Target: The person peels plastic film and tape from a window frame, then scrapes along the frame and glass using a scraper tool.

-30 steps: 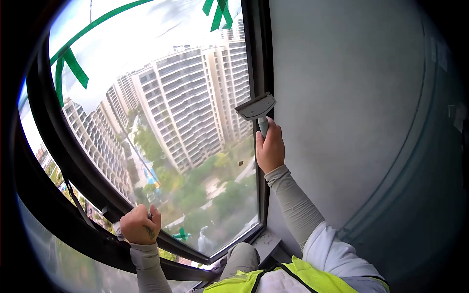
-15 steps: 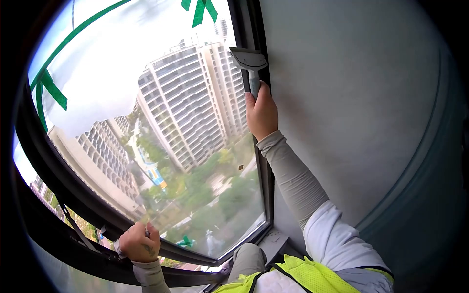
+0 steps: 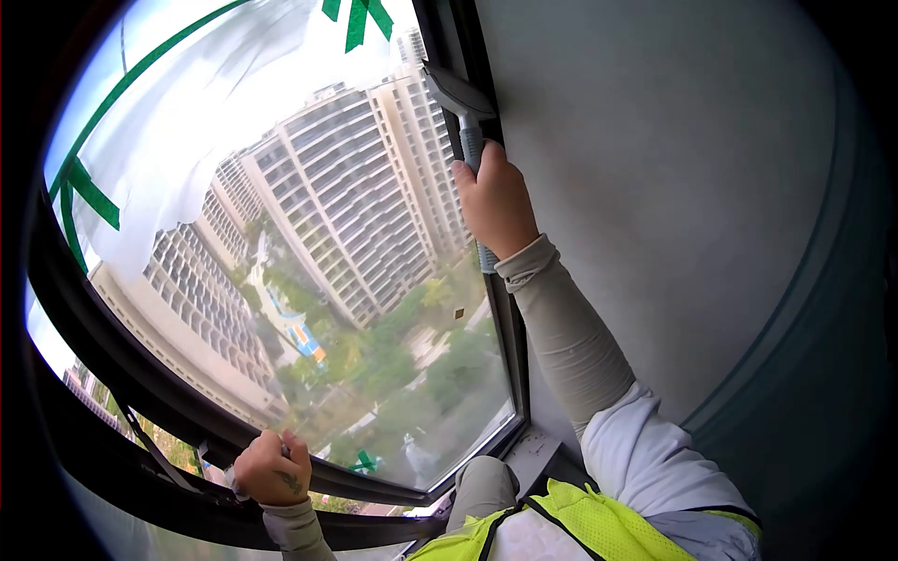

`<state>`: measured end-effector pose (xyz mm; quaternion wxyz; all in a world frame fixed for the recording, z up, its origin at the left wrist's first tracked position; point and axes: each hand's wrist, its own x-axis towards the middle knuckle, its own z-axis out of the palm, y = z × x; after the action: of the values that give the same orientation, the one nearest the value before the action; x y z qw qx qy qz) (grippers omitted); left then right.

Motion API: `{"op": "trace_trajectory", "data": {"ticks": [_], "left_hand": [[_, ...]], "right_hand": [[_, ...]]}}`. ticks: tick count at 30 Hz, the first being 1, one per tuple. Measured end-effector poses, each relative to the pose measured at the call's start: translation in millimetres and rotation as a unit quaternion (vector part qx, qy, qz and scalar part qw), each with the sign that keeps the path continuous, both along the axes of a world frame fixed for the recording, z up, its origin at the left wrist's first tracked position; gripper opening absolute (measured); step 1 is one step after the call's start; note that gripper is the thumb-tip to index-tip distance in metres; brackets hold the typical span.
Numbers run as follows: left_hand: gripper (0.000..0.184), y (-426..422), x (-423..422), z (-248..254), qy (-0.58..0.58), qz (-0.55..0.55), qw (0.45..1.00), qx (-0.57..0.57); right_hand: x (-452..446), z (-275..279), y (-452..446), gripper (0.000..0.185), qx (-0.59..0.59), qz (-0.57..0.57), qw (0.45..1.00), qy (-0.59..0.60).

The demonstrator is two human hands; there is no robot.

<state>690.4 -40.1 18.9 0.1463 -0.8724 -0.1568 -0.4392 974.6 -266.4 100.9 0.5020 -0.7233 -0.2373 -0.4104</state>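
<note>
2 grips show. The right grip point(image 3: 496, 201) is closed on the scraper point(image 3: 458, 93), thumb along the handle; the left grip point(image 3: 274, 467) is curled at the window's lower rail, and I cannot tell what, if anything, it holds. The scraper's head is high up, by the edge of the pane point(image 3: 374, 374) beside the dark frame point(image 3: 512, 374); whether the blade touches the glass, I cannot tell.

Handling it well, I judge, calls for the full width of the blade laid level, at a low, steady angle, with light, even pressure. The head looks tilted, so a corner could dig in or catch the frame. With the right arm stretched so far, a firm left side and short strokes would suit best.

Counted: 1 scraper, 1 large pane, 1 long curved strip of green tape point(image 3: 140, 68), 2 tape clusters high up, 1 small green cross point(image 3: 363, 461) low down, and 1 small brown mark point(image 3: 458, 313). Loose film point(image 3: 178, 178) hangs at the upper part; on which side of the glass, I cannot tell. The grey wall point(image 3: 655, 187) stands beside the frame, and 1 knee point(image 3: 486, 481) shows below.
</note>
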Motion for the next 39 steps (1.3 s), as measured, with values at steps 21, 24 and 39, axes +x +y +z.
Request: {"op": "trace_trajectory", "data": {"ticks": [21,24,39], "left_hand": [[0.029,4,-1,-4,0.000,-0.007,1.000,-0.001],[0.029,3,-1,-3,-0.006,-0.022,1.000,-0.019],[0.028,1,-1,0,-0.029,-0.019,0.999,-0.008]], "right_hand": [[-34,49,3,0.024,0.196,0.236,0.924,0.227],[-36,52,8,0.022,0.226,0.286,0.898,0.246],[-31,97,25,0.025,0.412,0.453,0.733,0.296]]}}
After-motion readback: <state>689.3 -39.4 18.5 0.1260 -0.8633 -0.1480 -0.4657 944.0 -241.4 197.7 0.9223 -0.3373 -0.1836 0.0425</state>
